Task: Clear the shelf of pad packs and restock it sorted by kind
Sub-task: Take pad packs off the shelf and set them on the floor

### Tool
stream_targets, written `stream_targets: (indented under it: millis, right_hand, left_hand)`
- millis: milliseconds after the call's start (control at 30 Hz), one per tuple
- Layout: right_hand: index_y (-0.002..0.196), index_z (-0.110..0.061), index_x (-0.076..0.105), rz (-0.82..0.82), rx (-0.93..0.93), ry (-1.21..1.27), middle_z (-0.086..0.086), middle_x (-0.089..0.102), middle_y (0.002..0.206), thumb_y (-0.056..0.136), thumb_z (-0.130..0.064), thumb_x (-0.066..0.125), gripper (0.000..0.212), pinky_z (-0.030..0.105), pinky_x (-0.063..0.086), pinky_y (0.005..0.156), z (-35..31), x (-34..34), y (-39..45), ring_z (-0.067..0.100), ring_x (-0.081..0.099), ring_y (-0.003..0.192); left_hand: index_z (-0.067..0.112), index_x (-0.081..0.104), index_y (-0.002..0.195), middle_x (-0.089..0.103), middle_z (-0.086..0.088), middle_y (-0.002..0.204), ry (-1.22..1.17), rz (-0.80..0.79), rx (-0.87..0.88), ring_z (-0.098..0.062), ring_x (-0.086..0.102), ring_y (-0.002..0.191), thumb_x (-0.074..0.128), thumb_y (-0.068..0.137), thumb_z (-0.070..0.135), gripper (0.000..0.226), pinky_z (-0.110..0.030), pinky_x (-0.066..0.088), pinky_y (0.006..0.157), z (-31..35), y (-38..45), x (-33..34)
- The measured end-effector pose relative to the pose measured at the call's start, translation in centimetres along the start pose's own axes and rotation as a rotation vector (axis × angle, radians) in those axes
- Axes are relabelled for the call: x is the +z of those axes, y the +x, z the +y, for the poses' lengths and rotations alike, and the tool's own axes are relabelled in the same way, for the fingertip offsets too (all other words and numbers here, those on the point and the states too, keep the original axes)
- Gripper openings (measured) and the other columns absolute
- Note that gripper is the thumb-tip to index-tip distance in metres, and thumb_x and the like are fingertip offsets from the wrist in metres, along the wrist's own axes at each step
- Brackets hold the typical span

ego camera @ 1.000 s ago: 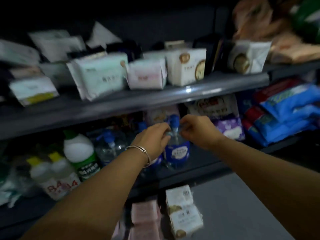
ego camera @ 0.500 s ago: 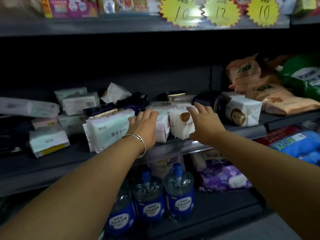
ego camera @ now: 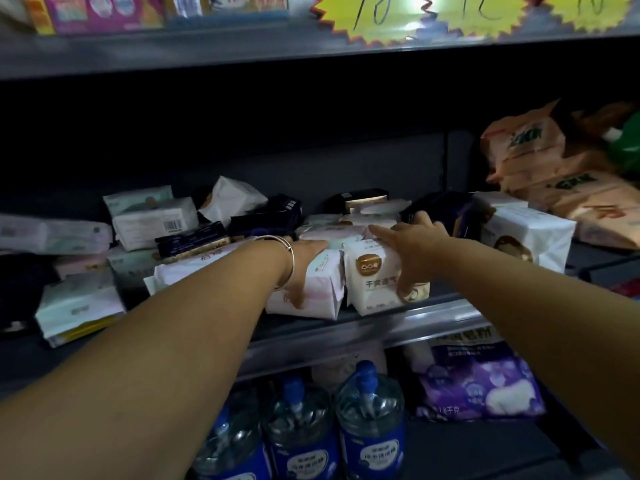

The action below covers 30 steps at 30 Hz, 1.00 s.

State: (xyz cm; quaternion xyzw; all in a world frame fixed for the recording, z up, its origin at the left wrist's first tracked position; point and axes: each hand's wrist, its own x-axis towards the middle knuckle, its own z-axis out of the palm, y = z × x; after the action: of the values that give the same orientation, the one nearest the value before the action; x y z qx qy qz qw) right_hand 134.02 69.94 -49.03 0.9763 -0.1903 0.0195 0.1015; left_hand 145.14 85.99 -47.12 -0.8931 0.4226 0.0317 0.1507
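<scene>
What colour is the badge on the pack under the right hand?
Brown with a white logo, on the white pack under the right hand; head view.

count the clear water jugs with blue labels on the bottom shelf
3 clear water jugs with blue labels in a row: left, middle, right. The left arm may hide more.
</scene>
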Motion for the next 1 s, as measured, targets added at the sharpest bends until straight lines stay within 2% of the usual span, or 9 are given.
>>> stream_targets:
  millis: [133, 200, 300, 467, 567, 700, 800, 900, 1000]
  right_hand:
    - [0.14, -0.029, 0.034, 0.033, 0.013, -0.125, 0.005, 0.042, 0.134, 0.065, -0.054, 0.076, 0.09, 0.042, 0.028, 0.099, -0.5, -0.3, -0.1, 0.029, 0.027, 0.126]
    - [0.138, -0.028, 0.035, 0.044, 0.018, -0.113, 0.005, 0.04, 0.134, 0.065, -0.052, 0.076, 0.087, 0.045, 0.028, 0.1, -0.7, -0.2, -0.3, 0.03, 0.026, 0.126]
    - [0.138, -0.022, 0.031, 0.061, 0.009, 0.054, 0.008, 0.039, 0.136, 0.071, -0.033, 0.076, 0.082, 0.048, 0.032, 0.102, -0.3, -0.4, -1.0, 0.032, 0.029, 0.127]
    - [0.134, -0.014, 0.033, 0.172, 0.035, 0.049, 0.011, 0.043, 0.129, 0.077, -0.026, 0.068, 0.068, 0.042, 0.041, 0.093, 2.4, -1.9, -3.8, 0.033, 0.036, 0.119]
    - [0.128, -0.012, 0.034, 0.179, 0.071, 0.057, 0.01, 0.046, 0.125, 0.072, -0.032, 0.072, 0.07, 0.04, 0.041, 0.092, 5.5, -2.2, -6.3, 0.031, 0.039, 0.118]
    - [0.125, -0.012, 0.042, 0.134, 0.144, 0.086, 0.011, 0.052, 0.124, 0.069, -0.04, 0.074, 0.071, 0.034, 0.041, 0.088, 10.2, -1.3, -10.2, 0.032, 0.045, 0.116]
    - [0.119, -0.012, 0.048, 0.085, 0.199, 0.11, 0.013, 0.058, 0.117, 0.068, -0.043, 0.075, 0.065, 0.031, 0.042, 0.078, 13.6, 0.2, -12.9, 0.031, 0.053, 0.108]
    - [0.12, -0.011, 0.049, 0.062, 0.203, 0.129, 0.014, 0.059, 0.116, 0.066, -0.043, 0.078, 0.069, 0.033, 0.045, 0.081, 16.5, 1.7, -14.4, 0.033, 0.056, 0.106]
    - [0.118, -0.01, 0.048, 0.069, 0.179, 0.178, 0.013, 0.058, 0.115, 0.066, -0.039, 0.08, 0.067, 0.028, 0.035, 0.072, 18.9, 3.1, -15.0, 0.03, 0.054, 0.106]
  left_hand:
    - [0.031, 0.006, 0.15, 0.022, 0.002, 0.154, -0.023, -0.017, 0.013, -0.024, 0.027, 0.138, 0.081, 0.065, 0.039, 0.113, -0.042, 0.031, 0.112, 0.4, 0.2, -0.2]
    - [0.032, 0.001, 0.15, 0.014, 0.003, 0.157, -0.093, -0.025, 0.039, -0.024, 0.018, 0.143, 0.08, 0.065, 0.044, 0.116, -0.042, 0.024, 0.115, 0.7, 0.1, -0.6]
    - [0.03, 0.002, 0.151, 0.011, 0.002, 0.158, -0.172, 0.027, 0.095, -0.024, 0.014, 0.144, 0.079, 0.064, 0.05, 0.117, -0.042, 0.021, 0.115, 1.7, 0.0, -1.6]
    - [0.023, 0.014, 0.149, 0.024, -0.002, 0.151, -0.213, 0.179, 0.156, -0.024, 0.023, 0.138, 0.082, 0.059, 0.048, 0.116, -0.04, 0.027, 0.114, 5.5, 0.5, -3.1]
    - [0.02, 0.025, 0.145, 0.034, -0.004, 0.142, -0.229, 0.286, 0.235, -0.024, 0.032, 0.132, 0.083, 0.063, 0.034, 0.101, -0.036, 0.032, 0.11, 9.3, 1.2, -4.0]
    - [0.017, 0.019, 0.147, 0.028, -0.01, 0.145, -0.326, 0.354, 0.315, -0.029, 0.031, 0.135, 0.067, 0.081, 0.019, 0.082, -0.038, 0.03, 0.112, 15.5, 2.7, -4.8]
    - [0.014, 0.025, 0.144, 0.031, -0.015, 0.141, -0.455, 0.43, 0.313, -0.035, 0.04, 0.127, 0.063, 0.084, 0.018, 0.071, -0.041, 0.034, 0.108, 20.6, 4.2, -5.3]
    - [0.022, 0.023, 0.145, 0.026, -0.014, 0.144, -0.555, 0.464, 0.278, -0.039, 0.044, 0.123, 0.056, 0.087, 0.015, 0.067, -0.042, 0.037, 0.106, 24.5, 5.7, -5.9]
    - [0.034, 0.016, 0.148, 0.013, -0.014, 0.151, -0.568, 0.456, 0.253, -0.04, 0.039, 0.127, 0.045, 0.095, 0.031, 0.06, -0.042, 0.036, 0.107, 27.9, 7.1, -6.5]
